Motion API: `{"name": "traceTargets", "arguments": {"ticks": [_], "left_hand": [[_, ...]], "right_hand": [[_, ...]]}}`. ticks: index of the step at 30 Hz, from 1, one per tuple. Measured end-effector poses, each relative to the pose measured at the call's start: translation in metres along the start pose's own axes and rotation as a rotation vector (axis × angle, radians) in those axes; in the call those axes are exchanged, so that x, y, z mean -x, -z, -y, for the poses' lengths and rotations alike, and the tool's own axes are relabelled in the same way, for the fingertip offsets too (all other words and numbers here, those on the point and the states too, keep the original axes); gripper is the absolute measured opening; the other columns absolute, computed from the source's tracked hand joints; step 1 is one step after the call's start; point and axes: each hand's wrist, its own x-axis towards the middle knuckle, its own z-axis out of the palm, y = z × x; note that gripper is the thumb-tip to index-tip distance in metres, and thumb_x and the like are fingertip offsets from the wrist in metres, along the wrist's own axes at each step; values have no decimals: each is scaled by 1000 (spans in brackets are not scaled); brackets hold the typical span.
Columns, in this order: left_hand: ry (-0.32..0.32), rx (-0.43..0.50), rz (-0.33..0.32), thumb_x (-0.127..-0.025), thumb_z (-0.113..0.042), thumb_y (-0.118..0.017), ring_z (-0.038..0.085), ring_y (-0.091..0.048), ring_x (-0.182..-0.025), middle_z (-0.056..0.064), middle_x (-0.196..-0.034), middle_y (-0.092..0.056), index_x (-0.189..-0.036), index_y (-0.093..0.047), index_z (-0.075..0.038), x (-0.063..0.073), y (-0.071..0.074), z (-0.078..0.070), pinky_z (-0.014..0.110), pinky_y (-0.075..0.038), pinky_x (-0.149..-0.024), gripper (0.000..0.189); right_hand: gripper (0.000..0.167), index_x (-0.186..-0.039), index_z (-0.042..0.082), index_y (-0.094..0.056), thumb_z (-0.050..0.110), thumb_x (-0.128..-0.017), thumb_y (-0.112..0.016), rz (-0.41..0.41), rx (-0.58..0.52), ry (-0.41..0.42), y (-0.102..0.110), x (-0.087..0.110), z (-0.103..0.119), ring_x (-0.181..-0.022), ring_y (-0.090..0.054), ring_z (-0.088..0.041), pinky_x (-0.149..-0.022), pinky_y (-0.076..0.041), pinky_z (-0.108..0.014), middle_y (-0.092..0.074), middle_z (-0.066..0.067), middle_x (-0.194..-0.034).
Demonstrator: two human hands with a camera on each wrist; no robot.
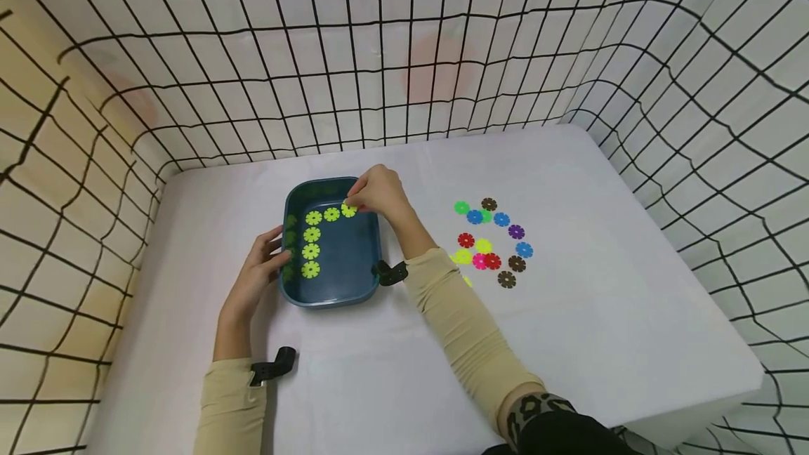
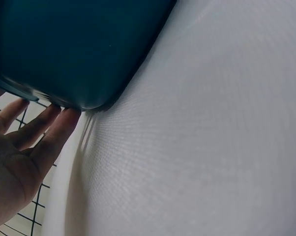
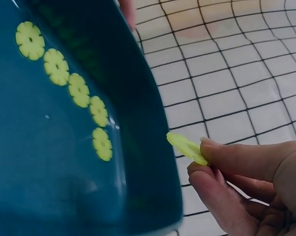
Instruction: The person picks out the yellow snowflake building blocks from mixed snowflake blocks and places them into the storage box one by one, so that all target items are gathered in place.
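A dark teal tray [image 1: 344, 251] sits on the white-covered table. Several yellow flower-shaped discs [image 1: 310, 251] lie flat inside it, a column along the left side that turns into a short row at the top. My right hand [image 1: 379, 192], over the tray's upper right part, pinches one more yellow flower-shaped disc [image 3: 187, 146] between thumb and fingertips, tilted and raised off the tray floor. At the tray's left wall, my left hand [image 1: 258, 267] grips the rim, thumb over the inner side. Its fingers [image 2: 54, 130] press the outer wall from below the rim.
Right of the tray lies a loose scatter of flower-shaped discs [image 1: 492, 261] in brown, blue, green, purple, red, pink and yellow. My right sleeve [image 1: 468, 321] overlaps some yellow ones. A black wire grid [image 1: 379, 79] encloses the table [image 1: 600, 286] at the back and sides.
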Motion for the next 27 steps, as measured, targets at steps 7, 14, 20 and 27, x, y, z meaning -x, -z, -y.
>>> {"name": "traceTargets", "arguments": {"ticks": [7,14,20,27], "left_hand": [[4,8,-8,-101,-22,-48,34,-28,-143,13,-160,-25,-154,-22,-24,0,1,0,56,-27,-113,60],[10,5,-16,-101,-21,-48,35,-28,-144,13,-160,-25,-154,-22,-23,2,2,2,56,-27,-113,60],[24,14,-5,-101,-22,-49,34,-28,-143,12,-159,-27,-154,-23,-25,1,3,2,56,-27,-112,59],[29,18,4,-100,-24,-50,35,-28,-144,12,-160,-26,-154,-23,-27,0,2,1,58,-26,-114,60]], "right_hand": [[9,-85,6,-77,15,-83,-77,18,33,24,-24,-9,1,-82,-73,-27,-69,-58,-30,-76,-9,-81],[9,-77,8,-76,15,-80,-79,11,55,37,-44,-17,3,-72,-73,-23,-66,-58,-31,-74,-7,-75],[10,-75,7,-76,14,-82,-78,28,99,22,-49,-19,5,-66,-71,-17,-66,-57,-29,-74,-7,-78],[12,-71,11,-75,16,-81,-78,33,186,2,-57,-25,6,-71,-73,-21,-56,-49,-25,-73,-4,-70]]}}
